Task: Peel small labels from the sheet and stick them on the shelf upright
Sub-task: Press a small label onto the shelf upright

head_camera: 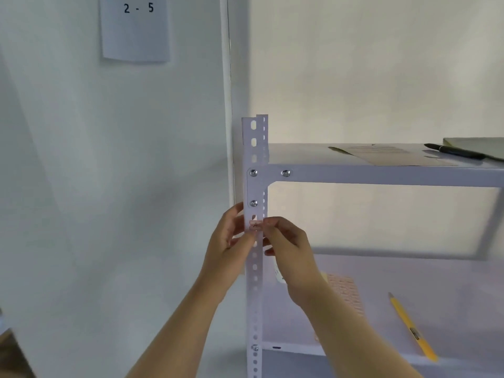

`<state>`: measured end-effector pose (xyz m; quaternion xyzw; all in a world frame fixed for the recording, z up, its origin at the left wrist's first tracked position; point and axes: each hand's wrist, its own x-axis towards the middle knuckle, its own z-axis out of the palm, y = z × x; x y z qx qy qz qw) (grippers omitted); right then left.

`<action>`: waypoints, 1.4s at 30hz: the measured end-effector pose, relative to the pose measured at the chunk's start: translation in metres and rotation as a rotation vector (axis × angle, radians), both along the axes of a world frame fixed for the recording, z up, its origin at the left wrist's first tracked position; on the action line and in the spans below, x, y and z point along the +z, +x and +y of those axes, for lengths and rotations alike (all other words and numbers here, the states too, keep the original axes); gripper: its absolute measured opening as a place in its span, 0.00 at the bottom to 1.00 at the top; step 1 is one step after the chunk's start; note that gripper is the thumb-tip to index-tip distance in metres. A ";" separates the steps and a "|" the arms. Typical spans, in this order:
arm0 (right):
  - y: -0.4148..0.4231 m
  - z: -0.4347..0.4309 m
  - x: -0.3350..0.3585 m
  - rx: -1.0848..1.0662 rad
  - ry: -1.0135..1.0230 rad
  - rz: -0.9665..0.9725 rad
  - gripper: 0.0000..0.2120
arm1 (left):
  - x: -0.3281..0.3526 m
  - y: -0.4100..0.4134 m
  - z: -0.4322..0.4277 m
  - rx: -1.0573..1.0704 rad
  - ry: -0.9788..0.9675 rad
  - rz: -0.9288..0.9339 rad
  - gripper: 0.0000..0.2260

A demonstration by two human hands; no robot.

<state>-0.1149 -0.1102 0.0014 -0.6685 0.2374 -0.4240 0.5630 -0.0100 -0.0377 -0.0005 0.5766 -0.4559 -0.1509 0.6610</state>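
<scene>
The white perforated shelf upright (254, 148) runs down the middle of the view. A small label with a red outline (255, 222) sits on its front face just below the corner bracket. A second small label (255, 228) lies right under it, pinched at its two ends by my fingertips. My left hand (228, 248) holds its left end, wrapped partly round the upright. My right hand (289, 246) holds its right end. The label sheet (345, 291) with red print lies on the lower shelf behind my right wrist, partly hidden.
A yellow utility knife (411, 326) lies on the lower shelf (450, 296). The upper shelf (300, 155) carries a brown envelope (387, 154), a black pen (454, 151) and a pad edge. A paper marked "2 - 5" (136, 28) hangs on the left wall.
</scene>
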 end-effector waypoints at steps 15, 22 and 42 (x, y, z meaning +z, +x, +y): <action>0.023 0.005 0.000 0.004 0.291 -0.215 0.09 | 0.003 0.025 -0.009 -0.156 0.026 0.077 0.16; 0.035 0.004 0.000 0.015 0.419 -0.283 0.21 | 0.001 0.030 -0.012 -0.222 0.006 0.125 0.16; 0.037 0.004 0.002 0.061 0.489 -0.320 0.19 | -0.001 0.032 -0.014 -0.285 -0.043 0.185 0.15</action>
